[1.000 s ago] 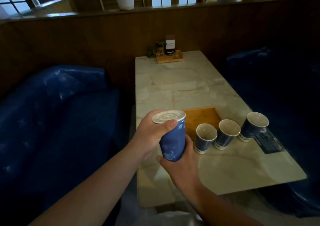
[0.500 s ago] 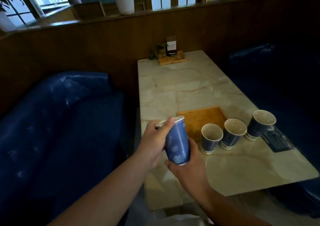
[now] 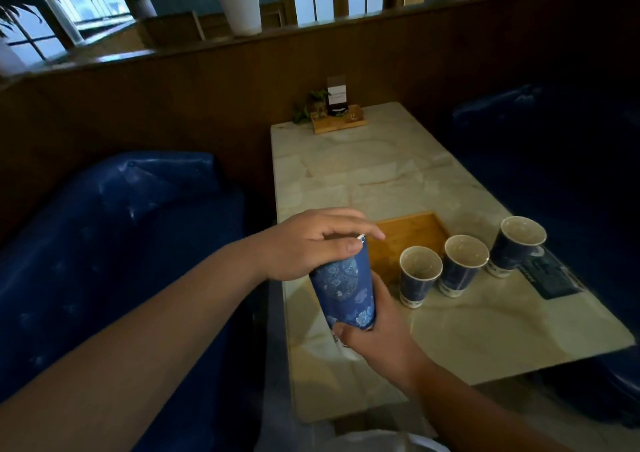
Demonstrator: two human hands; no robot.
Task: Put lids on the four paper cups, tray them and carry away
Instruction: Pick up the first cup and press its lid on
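The person's right hand (image 3: 375, 334) gripped the base of a blue floral paper cup (image 3: 344, 287), held tilted above the near left corner of the marble table (image 3: 381, 181). The left hand (image 3: 311, 244) lay over the cup's top, fingers curled round the rim, thumb on the cup wall; a sliver of white lid (image 3: 465, 237) showed under the fingers. Could not tell if the lid was seated.

Three open cups stood in a row right of the held one: near cup (image 3: 419, 275), middle cup (image 3: 462, 264), far-right cup (image 3: 516, 245). Near and middle were almost touching; all three unlidded. The wooden tray (image 3: 408, 233) sat just behind the near cup, touching or nearly so, with its left part hidden by the left hand. A dark flat card (image 3: 550, 278) lay beside the far-right cup, close to the table's right edge; print on it unreadable.

The far half of the table was open surface up to a small wooden stand (image 3: 341, 122) with a sign card (image 3: 336, 93) and a little plant (image 3: 313, 103) at the far edge. Sign text too small to read. Blue padded bench (image 3: 114, 237) ran along the left, tight to the table edge; a dark seat on the right. Wood partition (image 3: 173, 105) behind, a white planter (image 3: 239, 5) on its ledge.
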